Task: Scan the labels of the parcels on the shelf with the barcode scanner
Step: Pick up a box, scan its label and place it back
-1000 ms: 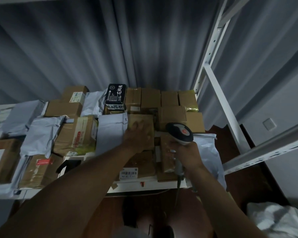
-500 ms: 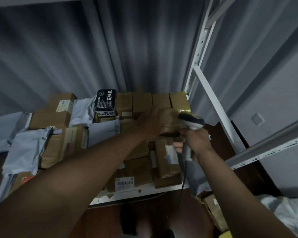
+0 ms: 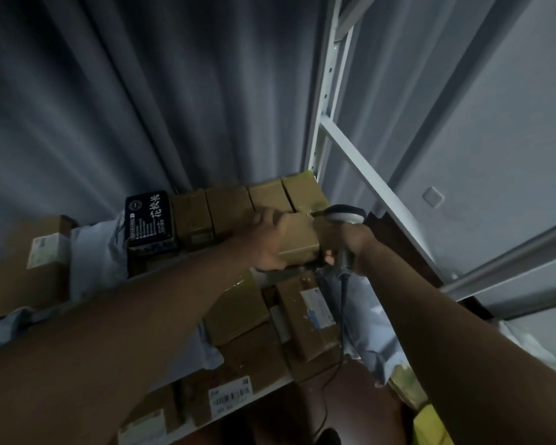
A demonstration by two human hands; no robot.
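Observation:
My left hand (image 3: 264, 239) grips a small brown cardboard parcel (image 3: 299, 239) near the back right of the white shelf (image 3: 270, 388), lifted and tilted off the pile. My right hand (image 3: 353, 248) holds the grey barcode scanner (image 3: 345, 216) by its handle just right of that parcel, head towards it, cable (image 3: 334, 374) hanging down. Brown boxes (image 3: 228, 203) line the back row. Another parcel with a white label (image 3: 315, 308) lies below the hands. A barcode label (image 3: 230, 395) shows on a box at the front edge.
A black box with white lettering (image 3: 150, 220) stands at the back. Grey plastic mailers (image 3: 93, 252) and further boxes (image 3: 42, 248) fill the left. A white metal shelf upright (image 3: 326, 91) and diagonal brace (image 3: 376, 187) rise on the right. Grey curtains (image 3: 142, 91) hang behind.
My left hand moved from a parcel in the middle of the shelf to a back-row box and lifted it. The scanner went up and back beside it. The view swung left.

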